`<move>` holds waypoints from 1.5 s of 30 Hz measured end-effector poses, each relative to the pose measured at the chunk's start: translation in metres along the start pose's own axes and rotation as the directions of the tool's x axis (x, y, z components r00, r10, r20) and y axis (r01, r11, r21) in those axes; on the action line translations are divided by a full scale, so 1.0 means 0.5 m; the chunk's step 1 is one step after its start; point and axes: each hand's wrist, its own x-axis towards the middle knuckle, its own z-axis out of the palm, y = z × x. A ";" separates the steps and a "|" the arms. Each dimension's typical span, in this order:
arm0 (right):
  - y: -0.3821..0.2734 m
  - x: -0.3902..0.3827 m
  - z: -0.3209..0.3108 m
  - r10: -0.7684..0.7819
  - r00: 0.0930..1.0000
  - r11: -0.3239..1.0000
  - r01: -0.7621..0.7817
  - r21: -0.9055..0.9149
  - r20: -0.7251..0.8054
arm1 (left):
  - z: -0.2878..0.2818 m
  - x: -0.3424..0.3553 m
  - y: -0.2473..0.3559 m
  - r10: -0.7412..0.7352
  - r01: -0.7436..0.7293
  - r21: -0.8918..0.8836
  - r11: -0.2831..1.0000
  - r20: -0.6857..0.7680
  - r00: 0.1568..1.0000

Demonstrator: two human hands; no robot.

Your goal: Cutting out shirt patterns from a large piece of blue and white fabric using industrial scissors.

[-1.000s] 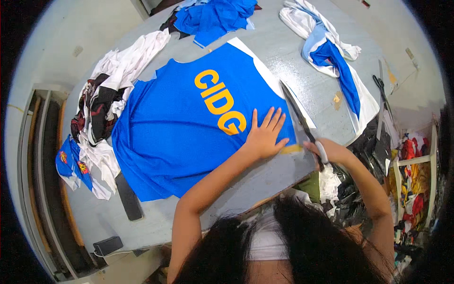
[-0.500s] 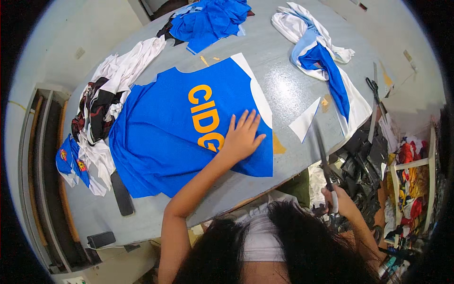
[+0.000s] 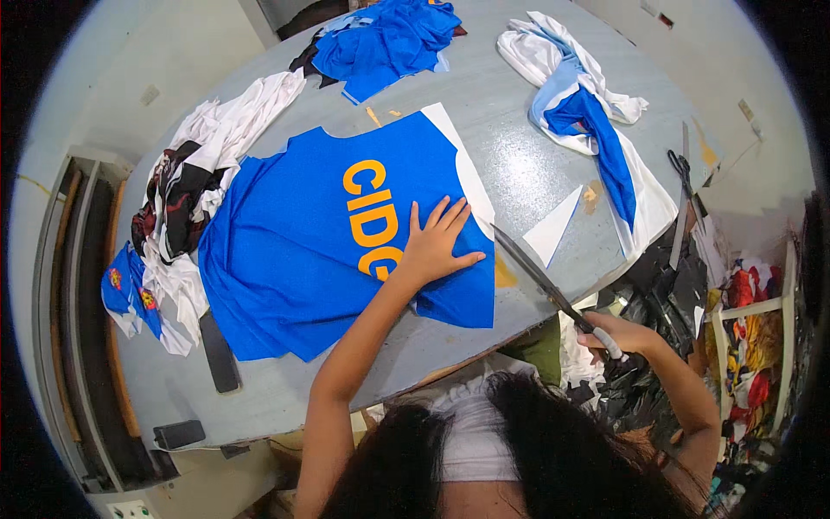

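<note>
A blue cut fabric panel [image 3: 303, 225] with orange lettering lies spread on the grey table, a white strip [image 3: 471, 177] along its right edge. Flat on its lower right part rests my left hand [image 3: 432, 246], fingers spread. My right hand [image 3: 618, 335] grips the handles of long dark scissors [image 3: 545, 281] at the table's near edge. Their blades point up and left, with the tip beside the white strip. Whether the blades touch the cloth I cannot tell. Just right of the blades sits a white triangular scrap [image 3: 553, 227].
White and dark cloth [image 3: 203, 164] is heaped at the left, blue cloth [image 3: 380, 48] at the back. A white and blue bundle [image 3: 596, 130] lies at the right, near another pair of scissors [image 3: 681, 169]. A black phone-like slab [image 3: 219, 355] and a small black box [image 3: 179, 434] lie front left.
My right hand has swung the scissors up and left, bringing the blades from beside the scrap to the panel's right edge. My left hand stays on the panel, having shifted slightly.
</note>
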 end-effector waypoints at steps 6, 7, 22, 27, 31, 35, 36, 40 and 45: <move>-0.064 0.021 -0.031 0.055 0.998 0.969 -0.046 -0.242 0.033 | -0.001 -0.001 -0.002 0.011 -0.010 0.032 0.999 -0.032 0.999; -0.066 0.024 -0.033 0.054 0.998 0.963 -0.044 -0.267 0.031 | 0.000 -0.001 -0.003 0.006 -0.005 0.029 1.000 -0.035 0.999; -0.062 0.050 -0.022 -0.134 0.989 0.850 0.079 -0.520 -0.068 | 0.004 0.002 -0.007 0.005 -0.002 0.053 0.999 -0.048 0.999; -0.054 0.055 -0.020 -0.132 0.989 0.855 0.079 -0.512 -0.069 | 0.001 0.003 -0.011 0.025 -0.022 0.050 0.998 -0.064 0.998; -0.051 0.056 -0.019 -0.165 0.983 0.819 0.094 -0.567 -0.076 | -0.001 0.004 -0.011 0.026 -0.022 0.049 0.999 -0.080 0.996; -0.056 0.052 -0.012 -0.161 0.983 0.819 0.081 -0.567 -0.092 | 0.001 0.002 -0.011 0.031 -0.027 0.045 0.999 -0.082 0.996; -0.054 0.054 -0.012 -0.161 0.983 0.823 0.082 -0.563 -0.093 | 0.001 0.002 -0.011 0.030 -0.026 0.054 0.998 -0.076 0.997; -0.043 0.052 -0.010 -0.220 0.971 0.780 0.120 -0.615 -0.090 | 0.001 0.003 -0.010 0.026 -0.022 0.058 0.998 -0.070 0.997; -0.054 0.047 -0.005 -0.156 0.984 0.832 0.082 -0.549 -0.090 | 0.000 0.002 -0.008 0.018 -0.014 0.056 0.998 -0.070 0.997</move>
